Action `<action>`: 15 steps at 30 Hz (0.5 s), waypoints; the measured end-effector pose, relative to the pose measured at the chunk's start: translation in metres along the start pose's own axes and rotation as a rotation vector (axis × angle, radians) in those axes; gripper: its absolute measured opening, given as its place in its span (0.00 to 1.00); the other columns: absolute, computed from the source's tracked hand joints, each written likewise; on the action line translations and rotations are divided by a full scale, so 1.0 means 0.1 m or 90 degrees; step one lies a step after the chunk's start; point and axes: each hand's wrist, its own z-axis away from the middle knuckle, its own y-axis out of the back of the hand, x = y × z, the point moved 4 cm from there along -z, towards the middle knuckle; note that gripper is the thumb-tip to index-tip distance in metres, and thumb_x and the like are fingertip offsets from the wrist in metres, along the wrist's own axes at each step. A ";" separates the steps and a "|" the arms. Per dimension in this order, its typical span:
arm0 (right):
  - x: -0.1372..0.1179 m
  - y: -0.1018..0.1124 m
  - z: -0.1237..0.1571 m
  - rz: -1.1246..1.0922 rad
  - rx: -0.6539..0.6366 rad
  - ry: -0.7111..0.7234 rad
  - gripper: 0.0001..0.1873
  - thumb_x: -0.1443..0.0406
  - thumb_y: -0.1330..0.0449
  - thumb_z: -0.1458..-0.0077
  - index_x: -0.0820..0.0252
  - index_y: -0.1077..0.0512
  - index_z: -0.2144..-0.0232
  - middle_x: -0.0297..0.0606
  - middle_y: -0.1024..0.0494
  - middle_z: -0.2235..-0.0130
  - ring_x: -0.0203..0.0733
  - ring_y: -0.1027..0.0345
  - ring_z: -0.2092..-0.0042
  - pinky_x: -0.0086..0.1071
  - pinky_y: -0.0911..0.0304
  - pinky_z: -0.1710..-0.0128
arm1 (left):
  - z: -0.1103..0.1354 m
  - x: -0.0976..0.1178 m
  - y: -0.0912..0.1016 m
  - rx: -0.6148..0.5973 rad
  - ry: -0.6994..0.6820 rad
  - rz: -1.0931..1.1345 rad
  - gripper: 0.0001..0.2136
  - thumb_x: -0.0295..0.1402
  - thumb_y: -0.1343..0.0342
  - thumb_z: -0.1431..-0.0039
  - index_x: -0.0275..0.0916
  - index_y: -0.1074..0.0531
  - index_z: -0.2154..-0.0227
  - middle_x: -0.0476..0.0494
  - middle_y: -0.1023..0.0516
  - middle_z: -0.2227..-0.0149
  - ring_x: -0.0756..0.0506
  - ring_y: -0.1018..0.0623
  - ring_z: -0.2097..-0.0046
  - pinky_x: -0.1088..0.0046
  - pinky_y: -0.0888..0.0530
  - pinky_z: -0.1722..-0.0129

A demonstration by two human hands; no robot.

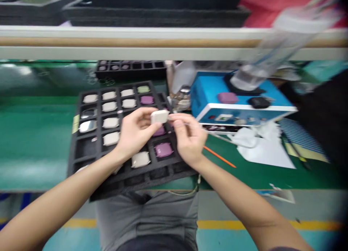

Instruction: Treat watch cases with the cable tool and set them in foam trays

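Note:
My left hand (136, 129) pinches a small white square casing (159, 116) above a black foam tray (81, 149). My right hand (187, 137) is closed beside it, fingertips touching the casing's right edge; a thin tool seems to stick out of it, too blurred to name. The tray's cells hold several white casings (110, 107) and purple casings (163, 149). Some cells are empty.
A blue box device (231, 106) stands to the right with a purple piece (227, 97) and a clear bottle (272, 51) on it. White paper (268, 153) and an orange stick (219, 157) lie on the green mat. A second black tray (130, 68) sits behind.

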 end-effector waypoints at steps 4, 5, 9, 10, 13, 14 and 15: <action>0.00 0.06 0.08 0.019 0.056 -0.007 0.10 0.57 0.39 0.35 0.54 0.21 0.61 0.40 0.18 0.60 0.45 0.21 0.57 0.44 0.22 0.54 | 0.03 0.25 0.20 0.012 0.014 -0.053 0.20 0.26 0.30 0.56 0.37 0.22 0.57 0.43 0.17 0.57 0.43 0.17 0.57 0.71 0.21 0.58; 0.01 0.06 0.10 0.010 0.061 -0.019 0.11 0.55 0.39 0.35 0.54 0.21 0.61 0.40 0.18 0.60 0.45 0.20 0.57 0.44 0.22 0.55 | 0.08 0.31 0.35 0.043 0.028 -0.067 0.21 0.25 0.30 0.56 0.37 0.21 0.56 0.43 0.18 0.57 0.43 0.18 0.56 0.71 0.21 0.58; 0.00 0.03 0.13 -0.006 0.050 -0.041 0.13 0.52 0.38 0.37 0.55 0.22 0.62 0.39 0.19 0.61 0.44 0.19 0.59 0.41 0.20 0.60 | 0.57 0.45 1.11 0.191 0.063 -0.163 0.23 0.27 0.28 0.57 0.40 0.21 0.54 0.46 0.19 0.62 0.43 0.19 0.58 0.70 0.24 0.56; -0.02 0.03 0.13 -0.006 0.045 -0.041 0.14 0.52 0.38 0.37 0.55 0.22 0.62 0.38 0.18 0.61 0.44 0.19 0.59 0.41 0.20 0.60 | 0.72 0.42 1.28 0.199 0.060 -0.206 0.24 0.28 0.28 0.56 0.41 0.22 0.53 0.46 0.20 0.63 0.43 0.20 0.58 0.69 0.24 0.54; -0.03 0.02 0.13 -0.007 0.036 -0.039 0.13 0.53 0.37 0.37 0.55 0.20 0.63 0.39 0.18 0.62 0.44 0.19 0.61 0.40 0.20 0.61 | 1.07 0.21 1.64 0.190 0.038 -0.412 0.19 0.34 0.33 0.47 0.41 0.23 0.51 0.43 0.20 0.59 0.39 0.22 0.53 0.58 0.28 0.44; -0.03 0.02 0.12 -0.010 0.038 -0.038 0.12 0.54 0.37 0.37 0.55 0.20 0.63 0.39 0.18 0.63 0.44 0.19 0.61 0.39 0.20 0.62 | 1.14 0.14 1.69 0.187 0.023 -0.485 0.19 0.35 0.34 0.46 0.41 0.23 0.51 0.40 0.20 0.56 0.36 0.24 0.48 0.54 0.32 0.40; -0.02 0.02 0.12 -0.015 0.041 -0.038 0.12 0.55 0.37 0.37 0.56 0.19 0.63 0.40 0.17 0.63 0.43 0.18 0.62 0.39 0.20 0.62 | 1.20 0.07 1.71 0.187 0.009 -0.552 0.19 0.36 0.35 0.45 0.40 0.23 0.50 0.37 0.21 0.51 0.33 0.27 0.42 0.49 0.37 0.36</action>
